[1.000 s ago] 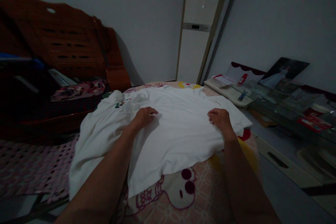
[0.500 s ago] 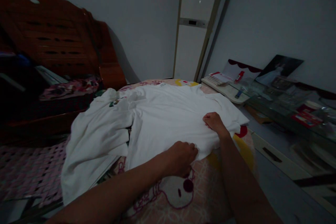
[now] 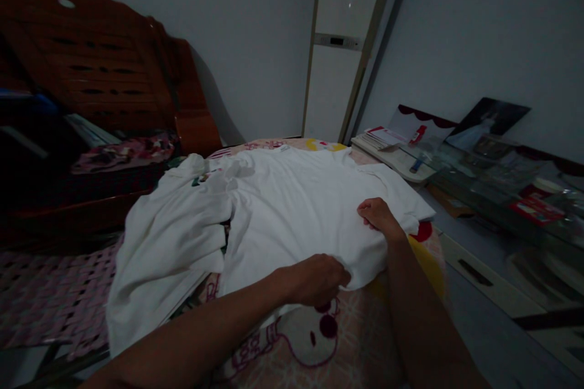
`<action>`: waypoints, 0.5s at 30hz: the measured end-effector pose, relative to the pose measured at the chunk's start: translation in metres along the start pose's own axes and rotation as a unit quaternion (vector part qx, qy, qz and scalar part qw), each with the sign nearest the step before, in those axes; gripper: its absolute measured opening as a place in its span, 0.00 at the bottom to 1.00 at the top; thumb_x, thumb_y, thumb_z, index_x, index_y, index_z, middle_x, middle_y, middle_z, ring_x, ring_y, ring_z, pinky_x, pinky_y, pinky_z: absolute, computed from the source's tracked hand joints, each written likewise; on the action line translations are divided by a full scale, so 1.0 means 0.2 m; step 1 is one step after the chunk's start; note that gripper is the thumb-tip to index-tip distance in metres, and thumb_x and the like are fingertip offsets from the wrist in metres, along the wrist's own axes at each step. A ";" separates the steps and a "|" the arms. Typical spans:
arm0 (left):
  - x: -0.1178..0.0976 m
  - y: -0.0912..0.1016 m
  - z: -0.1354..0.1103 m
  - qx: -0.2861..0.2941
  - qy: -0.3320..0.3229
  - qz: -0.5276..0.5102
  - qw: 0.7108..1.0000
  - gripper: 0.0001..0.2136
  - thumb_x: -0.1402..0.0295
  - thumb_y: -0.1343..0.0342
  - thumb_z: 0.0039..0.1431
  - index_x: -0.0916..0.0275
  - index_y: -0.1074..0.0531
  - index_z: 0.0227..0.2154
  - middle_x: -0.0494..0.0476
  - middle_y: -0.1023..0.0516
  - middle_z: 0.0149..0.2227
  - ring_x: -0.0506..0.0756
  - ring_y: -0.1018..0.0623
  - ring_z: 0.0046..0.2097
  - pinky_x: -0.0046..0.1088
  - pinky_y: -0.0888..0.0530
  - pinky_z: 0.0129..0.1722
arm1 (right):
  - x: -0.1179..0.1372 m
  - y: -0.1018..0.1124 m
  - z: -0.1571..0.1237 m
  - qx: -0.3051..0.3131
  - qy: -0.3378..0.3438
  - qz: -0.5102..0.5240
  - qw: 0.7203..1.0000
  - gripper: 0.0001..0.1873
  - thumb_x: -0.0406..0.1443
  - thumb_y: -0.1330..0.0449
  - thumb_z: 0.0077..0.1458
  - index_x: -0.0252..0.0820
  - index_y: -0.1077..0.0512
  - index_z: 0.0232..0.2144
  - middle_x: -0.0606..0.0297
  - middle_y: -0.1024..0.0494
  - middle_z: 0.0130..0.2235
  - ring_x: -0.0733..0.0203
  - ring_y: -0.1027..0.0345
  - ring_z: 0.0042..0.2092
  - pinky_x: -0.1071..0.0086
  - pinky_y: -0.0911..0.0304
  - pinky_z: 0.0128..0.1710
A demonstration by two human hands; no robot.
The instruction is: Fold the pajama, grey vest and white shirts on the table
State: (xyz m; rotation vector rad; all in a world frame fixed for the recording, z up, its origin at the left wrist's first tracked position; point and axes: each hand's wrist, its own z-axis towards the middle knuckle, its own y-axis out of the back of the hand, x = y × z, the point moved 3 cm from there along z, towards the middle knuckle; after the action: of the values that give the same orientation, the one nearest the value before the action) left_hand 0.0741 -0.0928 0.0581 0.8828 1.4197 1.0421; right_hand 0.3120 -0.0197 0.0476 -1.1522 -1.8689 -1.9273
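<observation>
A white T-shirt (image 3: pixel 301 200) lies spread over a round surface, its collar end away from me and its hem near me. My left hand (image 3: pixel 319 279) is closed on the near hem, which bends up around the fingers. Farther up, at the right side of the shirt, my right hand (image 3: pixel 379 217) is closed on the cloth, its fingers curled in. Soft creases run across the shirt between the collar and my hands. Another white garment (image 3: pixel 168 243), with a dark green print partly showing, lies heaped to the left.
Under the clothes is a pink patterned cloth (image 3: pixel 360 340) with cartoon figures. A wooden bench (image 3: pixel 109 73) stands at the left, near a woven pink seat (image 3: pixel 55 292). To the right, a glass-topped cabinet (image 3: pixel 483 182) carries papers and a photo (image 3: pixel 493 115). A tall white cabinet unit (image 3: pixel 333 85) stands behind.
My left hand has moved slightly toward me and to the right with the hem. The creases across the shirt have shifted. My right hand sits slightly farther right and lower.
</observation>
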 end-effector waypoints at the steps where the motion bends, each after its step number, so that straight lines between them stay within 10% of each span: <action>1: 0.01 0.00 0.00 -0.003 -0.001 -0.018 1.000 0.05 0.74 0.45 0.58 0.62 0.26 0.36 0.57 0.21 0.34 0.56 0.21 0.38 0.29 0.26 0.38 | -0.01 0.01 0.00 -0.003 -0.002 -0.002 1.000 0.08 0.31 0.43 0.49 0.34 0.24 0.30 0.70 0.30 0.15 0.71 0.42 0.13 0.78 0.50 0.14; 7: 0.07 0.01 0.02 -0.058 -0.024 -0.141 0.988 0.19 0.60 0.47 0.65 0.64 0.29 0.53 0.63 0.22 0.47 0.55 0.21 0.46 0.30 0.26 0.46 | -0.03 0.09 0.01 -0.081 -0.043 -0.061 0.994 0.09 0.31 0.43 0.48 0.36 0.23 0.32 0.65 0.26 0.18 0.66 0.34 0.18 0.76 0.43 0.20; 15: 0.12 -0.10 0.05 -0.047 -0.008 -0.030 0.998 0.26 0.59 0.52 0.67 0.59 0.44 0.66 0.64 0.45 0.69 0.64 0.47 0.70 0.52 0.47 0.67 | -0.08 0.30 -0.07 -0.332 -0.035 -0.212 0.918 0.18 0.33 0.45 0.52 0.37 0.23 0.44 0.50 0.20 0.42 0.50 0.26 0.44 0.64 0.35 0.42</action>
State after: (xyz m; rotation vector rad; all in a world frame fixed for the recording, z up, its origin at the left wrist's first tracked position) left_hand 0.0814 -0.0753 0.0303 0.7741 1.3652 1.0465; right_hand 0.3554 -0.0487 0.0841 -1.0235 -1.6268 -2.9548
